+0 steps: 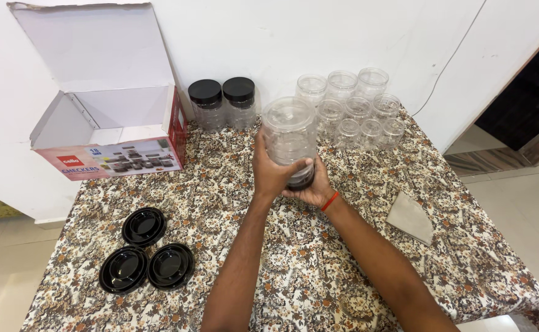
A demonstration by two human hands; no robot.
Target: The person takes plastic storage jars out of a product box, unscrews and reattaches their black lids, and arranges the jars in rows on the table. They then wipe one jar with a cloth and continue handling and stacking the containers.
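Observation:
A clear plastic jar [290, 135] is held upside down above the middle of the table, its black lid at the bottom. My left hand [271, 173] wraps the jar's side from the left. My right hand [314, 190] cups the black lid [301, 180] from below; a red band circles that wrist. Both hands grip the same jar.
Two capped jars [223, 103] stand at the back, with several open clear jars [359, 109] to their right. An open cardboard box [106, 110] sits back left. Three stacks of black lids [147, 251] lie front left. A folded grey cloth [411, 216] lies right on the floral tablecloth [232, 184].

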